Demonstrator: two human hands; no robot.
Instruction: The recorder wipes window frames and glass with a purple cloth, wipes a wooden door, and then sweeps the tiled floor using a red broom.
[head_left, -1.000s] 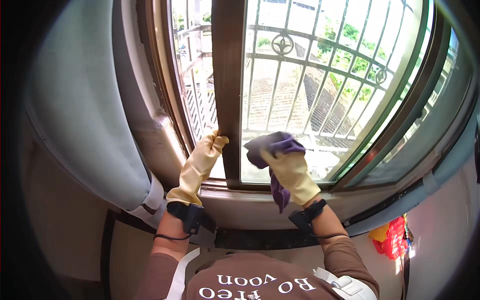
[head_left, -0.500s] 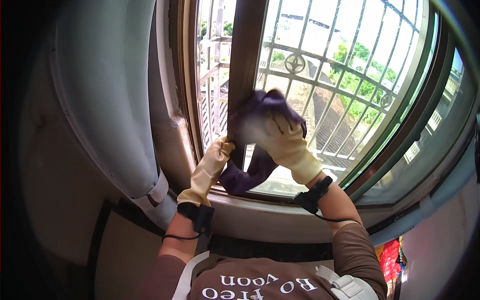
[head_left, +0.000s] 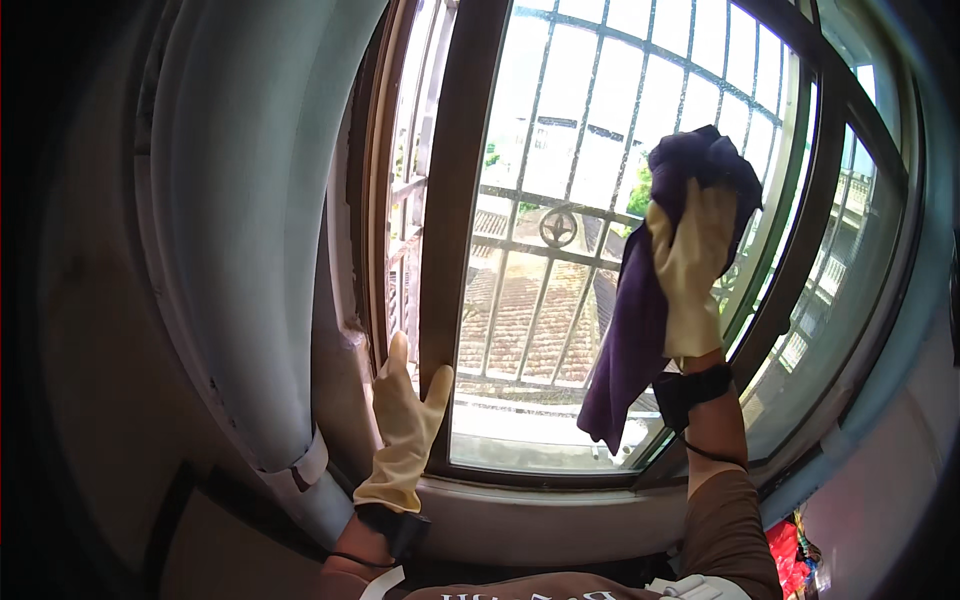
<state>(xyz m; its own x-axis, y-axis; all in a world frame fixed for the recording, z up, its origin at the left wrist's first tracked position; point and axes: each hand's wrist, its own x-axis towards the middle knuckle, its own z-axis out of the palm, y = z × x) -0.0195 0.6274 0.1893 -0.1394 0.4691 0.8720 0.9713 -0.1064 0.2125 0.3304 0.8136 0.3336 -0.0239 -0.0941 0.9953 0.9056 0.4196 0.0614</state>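
Observation:
My right hand (head_left: pixel 692 262), in a cream rubber glove, presses a dark purple cloth (head_left: pixel 632 335) against the right part of the window pane (head_left: pixel 540 320). The cloth bunches above the fingers and a long end hangs down to the left of the wrist. My left hand (head_left: pixel 405 425), gloved the same way, rests at the lower part of the brown window frame (head_left: pixel 452 240), at its left upright. Its thumb and fingers are apart, and nothing is in it.
Metal security bars (head_left: pixel 580 240) stand outside the glass, with a tiled roof (head_left: pixel 530 310) beyond. A gathered pale curtain (head_left: pixel 245 230) hangs at the left. Below the window runs a sill (head_left: pixel 540 515). Something red (head_left: pixel 787 558) shows at the lower right.
My right hand has carried the cloth from the left upright across to the pane's right side. My left hand has loosened its closed fingers and moved lower. The view has shifted.

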